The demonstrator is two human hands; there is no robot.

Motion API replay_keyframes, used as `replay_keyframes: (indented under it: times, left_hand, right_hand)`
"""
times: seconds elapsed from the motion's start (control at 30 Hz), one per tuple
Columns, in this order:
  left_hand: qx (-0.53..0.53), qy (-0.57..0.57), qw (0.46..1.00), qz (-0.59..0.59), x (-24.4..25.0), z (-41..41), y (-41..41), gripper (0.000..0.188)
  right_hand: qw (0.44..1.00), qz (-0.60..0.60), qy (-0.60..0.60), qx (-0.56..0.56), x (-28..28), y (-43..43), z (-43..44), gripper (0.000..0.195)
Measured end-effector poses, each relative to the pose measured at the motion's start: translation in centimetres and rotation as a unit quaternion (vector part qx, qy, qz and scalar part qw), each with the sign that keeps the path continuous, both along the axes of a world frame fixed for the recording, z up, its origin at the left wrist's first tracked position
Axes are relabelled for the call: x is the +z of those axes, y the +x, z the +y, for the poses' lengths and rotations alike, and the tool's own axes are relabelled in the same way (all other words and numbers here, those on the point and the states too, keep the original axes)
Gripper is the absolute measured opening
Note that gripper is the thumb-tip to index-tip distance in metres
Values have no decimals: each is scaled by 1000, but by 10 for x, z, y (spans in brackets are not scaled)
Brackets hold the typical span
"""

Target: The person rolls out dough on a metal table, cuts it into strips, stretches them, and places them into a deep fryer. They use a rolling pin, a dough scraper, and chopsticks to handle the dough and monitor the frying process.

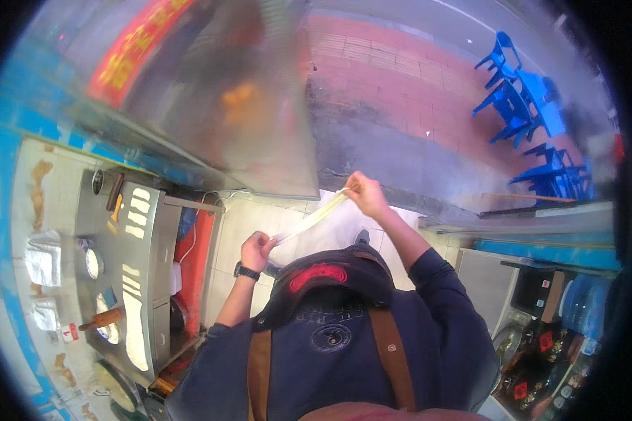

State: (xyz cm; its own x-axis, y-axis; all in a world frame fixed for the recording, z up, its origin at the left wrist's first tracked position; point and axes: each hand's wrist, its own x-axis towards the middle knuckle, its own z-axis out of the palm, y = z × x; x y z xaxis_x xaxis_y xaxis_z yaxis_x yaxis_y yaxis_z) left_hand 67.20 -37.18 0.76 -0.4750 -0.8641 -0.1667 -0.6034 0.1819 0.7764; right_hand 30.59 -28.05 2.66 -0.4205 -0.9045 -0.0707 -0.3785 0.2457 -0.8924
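A pale strip of dough (312, 218) is stretched at a slant between my two hands, in front of my dark apron and above the tiled floor. My left hand (257, 251), with a black watch at the wrist, pinches the lower end. The upper end is gripped by my right hand (366, 194), held higher and farther out. On the steel counter (99, 226) to the left lie several short dough pieces (137, 214), narrow dough strips (131, 281) and a long dough slab (134, 329). A wooden rolling pin (102, 319) rests beside the slab.
A white bowl (93, 263) and a yellow-handled tool (116, 209) sit on the counter. A glass-like panel (274, 152) stands ahead, left of the doorway. Blue plastic chairs (508, 108) and a blue table (542, 100) are outside. To the right is a cabinet (484, 287) beside stored goods.
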Motion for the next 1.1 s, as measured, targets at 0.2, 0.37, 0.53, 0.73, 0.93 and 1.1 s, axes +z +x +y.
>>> replay_keyframes:
  times: [0.2,0.37,0.53,0.73,0.93,1.1]
  left_hand:
    - [-97,0,995,4,22,16,-178,24]
    - [-156,-31,987,-26,50,6,-282,25]
    - [-139,-46,989,11,44,-31,-357,23]
    - [-118,-84,988,52,17,-106,-439,22]
    - [-82,9,994,72,0,-211,-501,20]
    - [-34,55,988,139,-20,-279,-531,15]
  right_hand:
    - [993,59,-20,-103,22,-171,54,22]
    - [987,62,-20,-148,50,-257,57,20]
    - [987,62,-27,-148,47,-321,17,20]
    - [989,86,-26,-115,24,-403,-81,20]
    - [973,202,49,-103,8,-473,-213,19]
    - [989,121,-28,-82,15,-511,-294,23]
